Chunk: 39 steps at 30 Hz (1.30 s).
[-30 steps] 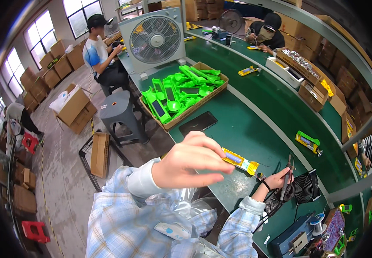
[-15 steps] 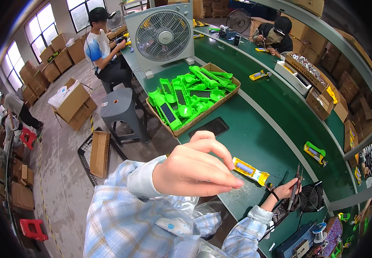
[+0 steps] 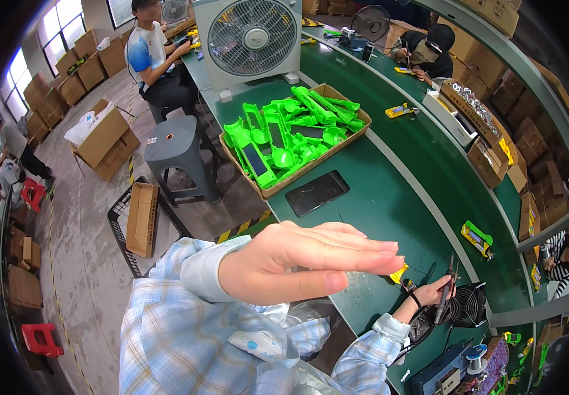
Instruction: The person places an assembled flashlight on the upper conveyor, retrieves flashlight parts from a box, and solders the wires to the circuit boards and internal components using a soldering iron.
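My left hand [image 3: 304, 260] is raised over the near edge of the green bench, open and empty, its fingers stretched out flat together. Behind it a yellow plastic housing [image 3: 399, 273] lies on the bench, mostly hidden by the fingers. My right hand [image 3: 428, 292] is closed around a slim soldering iron [image 3: 444, 299], which points up and away over the bench. Just right of that hand stands a small black fan [image 3: 467, 305]. A dark phone [image 3: 317, 193] lies flat beyond my left hand.
A cardboard tray [image 3: 324, 159] heaped with green plastic shells [image 3: 284, 135] stands farther back, before a box fan [image 3: 253, 39]. Yellow-green units [image 3: 477, 238] lie on the green belt. A blue soldering station [image 3: 439, 368] and solder spool [image 3: 475, 359] stand near right. Co-workers sit beyond.
My left hand's bent fingers have straightened and shifted slightly right, now covering most of the yellow housing. The whole view has shifted a little; my right hand keeps its hold on the soldering iron.
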{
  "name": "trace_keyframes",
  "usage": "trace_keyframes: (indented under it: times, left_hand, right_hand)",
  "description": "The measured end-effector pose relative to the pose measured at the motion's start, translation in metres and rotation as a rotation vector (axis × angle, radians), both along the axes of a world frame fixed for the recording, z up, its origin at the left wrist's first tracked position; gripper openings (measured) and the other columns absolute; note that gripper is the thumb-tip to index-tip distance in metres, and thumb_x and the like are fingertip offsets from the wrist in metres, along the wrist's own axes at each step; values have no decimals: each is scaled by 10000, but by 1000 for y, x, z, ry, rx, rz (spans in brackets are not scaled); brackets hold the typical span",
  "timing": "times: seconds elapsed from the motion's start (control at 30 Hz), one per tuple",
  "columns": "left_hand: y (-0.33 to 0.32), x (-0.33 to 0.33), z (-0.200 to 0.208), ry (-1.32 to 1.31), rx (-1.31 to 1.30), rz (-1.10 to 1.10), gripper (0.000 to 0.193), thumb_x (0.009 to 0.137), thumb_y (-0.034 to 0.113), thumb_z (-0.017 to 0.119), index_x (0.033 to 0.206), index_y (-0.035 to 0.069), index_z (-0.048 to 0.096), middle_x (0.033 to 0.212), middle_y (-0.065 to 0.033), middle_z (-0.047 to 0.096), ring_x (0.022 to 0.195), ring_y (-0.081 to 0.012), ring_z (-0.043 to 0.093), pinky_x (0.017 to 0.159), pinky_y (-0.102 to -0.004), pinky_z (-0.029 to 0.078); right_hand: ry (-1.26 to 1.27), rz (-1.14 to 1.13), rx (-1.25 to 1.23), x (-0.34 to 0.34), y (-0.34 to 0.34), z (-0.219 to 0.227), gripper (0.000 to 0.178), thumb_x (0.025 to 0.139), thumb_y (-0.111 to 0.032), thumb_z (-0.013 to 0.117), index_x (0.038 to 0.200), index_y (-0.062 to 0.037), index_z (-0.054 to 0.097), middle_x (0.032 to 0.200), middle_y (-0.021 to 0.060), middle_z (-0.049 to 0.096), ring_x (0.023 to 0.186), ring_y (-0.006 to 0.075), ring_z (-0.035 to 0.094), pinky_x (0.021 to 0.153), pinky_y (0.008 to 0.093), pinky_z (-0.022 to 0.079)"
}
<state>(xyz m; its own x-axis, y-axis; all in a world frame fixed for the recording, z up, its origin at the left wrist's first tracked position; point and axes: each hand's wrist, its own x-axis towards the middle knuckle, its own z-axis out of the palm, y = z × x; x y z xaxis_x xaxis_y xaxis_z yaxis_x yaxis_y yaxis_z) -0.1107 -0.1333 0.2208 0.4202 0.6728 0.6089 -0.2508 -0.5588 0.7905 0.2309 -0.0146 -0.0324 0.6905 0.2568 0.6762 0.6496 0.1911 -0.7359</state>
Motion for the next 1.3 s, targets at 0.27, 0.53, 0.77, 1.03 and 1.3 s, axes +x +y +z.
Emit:
trace_keyframes:
  times: [0.27,0.53,0.77,1.03,1.3]
  left_hand:
    - [1,5,0,79,85,40,305,829,70,459,1056,-132,487,1039,-225,541,1134,-303,416,919,-392,270]
    - [-6,3,7,267,236,221,277,826,97,466,1035,-75,530,1005,-197,569,1091,-289,463,922,-377,252]
    - [-9,1,9,386,364,353,250,835,106,450,1033,-9,550,1000,-143,588,1065,-263,490,923,-369,238]
    - [-5,2,-3,268,443,503,129,659,136,658,780,102,626,789,-24,645,870,-215,597,788,-313,254]
    - [-3,3,-2,234,452,566,88,617,94,652,692,131,624,725,11,647,809,-187,617,769,-310,234]
  right_hand:
    - [46,11,15,3,1,-3,268,830,-192,525,883,69,493,865,168,528,782,255,514,719,336,415]
    - [44,6,28,3,4,-6,259,825,-180,533,882,69,491,858,167,529,784,249,524,712,323,430]
    - [52,4,29,5,5,-9,258,823,-180,535,874,69,492,854,169,529,779,250,527,708,322,437]
    - [-5,-15,3,3,4,-7,264,827,-190,529,875,67,495,862,174,536,777,260,527,707,332,428]
    - [32,-1,12,3,3,-7,268,825,-195,535,892,60,483,881,178,547,783,256,535,712,328,429]
